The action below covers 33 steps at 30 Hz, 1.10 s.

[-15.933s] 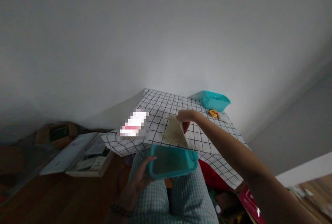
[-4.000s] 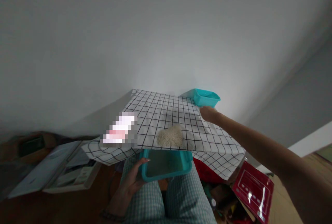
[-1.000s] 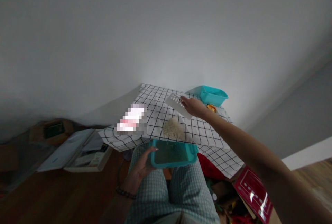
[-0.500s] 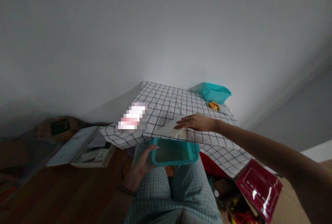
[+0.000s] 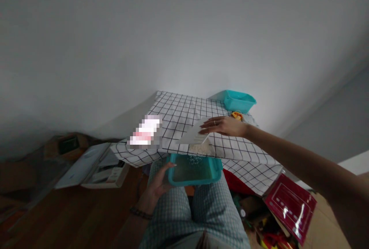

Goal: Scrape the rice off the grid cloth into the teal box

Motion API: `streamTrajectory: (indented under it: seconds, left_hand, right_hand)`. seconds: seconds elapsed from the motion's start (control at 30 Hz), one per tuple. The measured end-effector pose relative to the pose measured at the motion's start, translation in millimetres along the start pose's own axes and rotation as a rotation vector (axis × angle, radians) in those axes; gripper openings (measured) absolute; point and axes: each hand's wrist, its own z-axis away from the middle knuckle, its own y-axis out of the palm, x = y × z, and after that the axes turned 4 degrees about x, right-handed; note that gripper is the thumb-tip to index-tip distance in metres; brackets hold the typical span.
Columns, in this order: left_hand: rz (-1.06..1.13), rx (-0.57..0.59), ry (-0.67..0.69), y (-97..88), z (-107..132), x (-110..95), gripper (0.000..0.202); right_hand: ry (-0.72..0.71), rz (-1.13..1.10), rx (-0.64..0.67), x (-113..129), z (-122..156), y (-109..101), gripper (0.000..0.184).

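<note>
My left hand (image 5: 161,179) grips the left rim of a teal plastic container (image 5: 187,182), held over my lap just below the table's front edge. Above it, my right hand (image 5: 225,126) pinches a white card (image 5: 191,135), tilted over the cloth. A small heap of white grains (image 5: 200,149) that look like rice lies at the edge, beside the card. Some grains are dropping over the edge into the container. Its floor is dim, so how much it holds is hard to see.
A black-and-white checked cloth (image 5: 184,108) covers the table. At its back right stand a second teal container (image 5: 239,102) and a small orange-yellow item (image 5: 236,116). A blurred-out bright phone-like object (image 5: 145,131) lies left. An open white box (image 5: 105,174) and a red box (image 5: 291,206) flank the table.
My right hand has lifted slightly, tipping the white card up more steeply. Grains now fall from the cloth's edge into the container. My left hand stays nearly still.
</note>
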Motion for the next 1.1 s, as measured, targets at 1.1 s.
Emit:
streamTrajectory:
  seconds: [1.1]
  left_hand:
    - [0.025, 0.102, -0.036, -0.5, -11.4, 10.8, 0.031]
  right_hand:
    - [0.168, 0.301, -0.067, 72.3, 14.7, 71.5, 0.037]
